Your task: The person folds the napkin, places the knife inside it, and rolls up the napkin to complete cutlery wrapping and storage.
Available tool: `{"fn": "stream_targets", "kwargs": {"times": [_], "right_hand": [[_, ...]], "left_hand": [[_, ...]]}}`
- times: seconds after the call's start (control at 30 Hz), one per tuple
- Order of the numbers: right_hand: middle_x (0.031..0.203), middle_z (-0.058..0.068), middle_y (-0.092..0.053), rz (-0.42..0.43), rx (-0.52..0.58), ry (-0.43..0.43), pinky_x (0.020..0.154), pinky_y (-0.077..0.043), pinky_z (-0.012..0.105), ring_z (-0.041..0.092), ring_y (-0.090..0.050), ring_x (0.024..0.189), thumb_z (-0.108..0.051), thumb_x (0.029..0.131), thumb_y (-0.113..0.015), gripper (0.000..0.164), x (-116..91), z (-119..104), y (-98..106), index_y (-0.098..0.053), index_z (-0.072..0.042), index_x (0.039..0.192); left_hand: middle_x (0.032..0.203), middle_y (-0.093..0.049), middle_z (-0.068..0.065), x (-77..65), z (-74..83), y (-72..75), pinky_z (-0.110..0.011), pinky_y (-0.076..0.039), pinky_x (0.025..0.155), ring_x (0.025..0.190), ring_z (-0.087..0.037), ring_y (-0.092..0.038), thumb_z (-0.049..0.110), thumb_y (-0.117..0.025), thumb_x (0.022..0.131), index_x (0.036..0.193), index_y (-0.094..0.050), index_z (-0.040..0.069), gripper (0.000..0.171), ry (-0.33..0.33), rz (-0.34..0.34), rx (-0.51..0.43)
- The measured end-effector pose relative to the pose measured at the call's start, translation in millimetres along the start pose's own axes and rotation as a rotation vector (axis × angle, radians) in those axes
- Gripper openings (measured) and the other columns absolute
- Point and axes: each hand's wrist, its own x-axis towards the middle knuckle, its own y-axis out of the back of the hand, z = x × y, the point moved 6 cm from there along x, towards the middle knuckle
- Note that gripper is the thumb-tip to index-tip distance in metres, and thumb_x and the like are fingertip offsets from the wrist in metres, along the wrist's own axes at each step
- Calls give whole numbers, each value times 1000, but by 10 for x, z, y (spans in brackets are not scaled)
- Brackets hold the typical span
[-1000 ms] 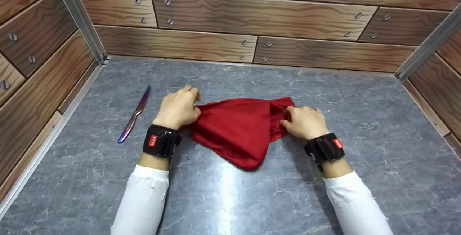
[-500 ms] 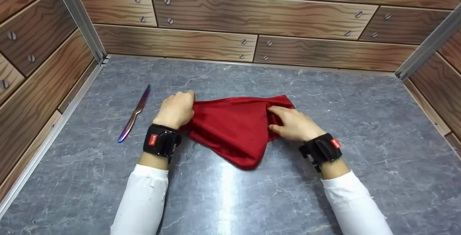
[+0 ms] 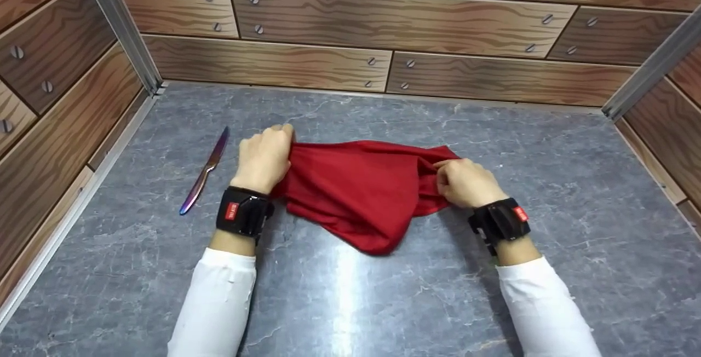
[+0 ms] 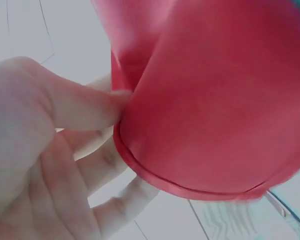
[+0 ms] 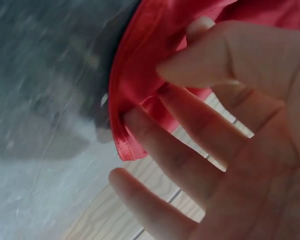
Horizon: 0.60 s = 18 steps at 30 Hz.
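A red cloth [image 3: 356, 187] with a stitched hem stretches between both hands, its lower part sagging to a rounded point. My left hand [image 3: 264, 159] pinches its left end; in the left wrist view the thumb [image 4: 92, 105] presses on the red fabric [image 4: 215, 100] and the other fingers lie behind it. At the right end, my right hand [image 3: 470, 182] grips a gathered fold. From the right wrist, the thumb [image 5: 200, 65] and fingertips meet at the fabric [image 5: 135, 65], while one finger is extended off it.
Left of the cloth a table knife [image 3: 205, 171] with a rainbow sheen lies on the grey marbled tabletop [image 3: 427, 302]. Wood-patterned walls [image 3: 328, 23] close off the back and both sides, with metal posts [image 3: 123, 28] at the corners.
My right hand shifted left over the cloth with looser fingers, then drew back right holding a fold. The left hand moved slightly away from me, and the cloth's upper edge rose with it.
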Motion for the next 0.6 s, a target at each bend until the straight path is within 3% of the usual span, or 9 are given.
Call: {"fn": "stream_targets", "kwargs": {"times": [0.1, 0.23, 0.33, 0.43, 0.47, 0.6], "right_hand": [[121, 25, -86, 2, 13, -23, 84, -65, 65, 52, -81, 104, 1, 90, -66, 15, -13, 82, 30, -76, -3, 80], [102, 23, -78, -22, 20, -84, 86, -62, 68, 45, -74, 93, -6, 96, -70, 9, -20, 139, 64, -76, -1, 99], [115, 27, -80, -7, 25, -105, 91, -62, 74, 51, -77, 103, -10, 99, -72, 21, -26, 136, 106, -77, 1, 115], [127, 31, -79, 29, 39, -101, 96, -61, 79, 59, -77, 115, -12, 101, -70, 31, -25, 112, 137, -76, 3, 127], [131, 31, -78, 35, 46, -98, 98, -61, 80, 61, -76, 119, -13, 101, -70, 34, -25, 103, 137, -75, 3, 131], [144, 33, -75, 10, 64, -103, 106, -59, 81, 64, -73, 130, -16, 103, -71, 47, -17, 83, 90, -67, 4, 145]], "left_hand": [[134, -79, -26, -8, 13, -3, -66, -67, 98, 123, -51, -80, -6, -77, 97, 129, -71, -4, 33, 1, 27, 1], [139, -72, -27, 3, 37, -8, -64, -64, 102, 129, -50, -74, -8, -79, 95, 131, -71, -5, 38, -10, 64, -38], [133, -73, -28, -2, 104, -18, -64, -67, 97, 121, -50, -77, -5, -76, 98, 125, -72, -6, 27, -52, 60, -80], [124, -78, -24, 3, 181, -95, -63, -69, 94, 112, -48, -81, 3, -73, 104, 117, -75, -3, 14, -104, -24, -121], [122, -80, -22, 19, 192, -161, -64, -70, 94, 111, -47, -82, 6, -74, 106, 114, -76, -1, 12, -118, -63, -132], [110, -83, -8, 280, -23, -816, -60, -69, 87, 102, -37, -83, 28, -80, 105, 104, -78, 15, 13, -177, -125, -161]]}}
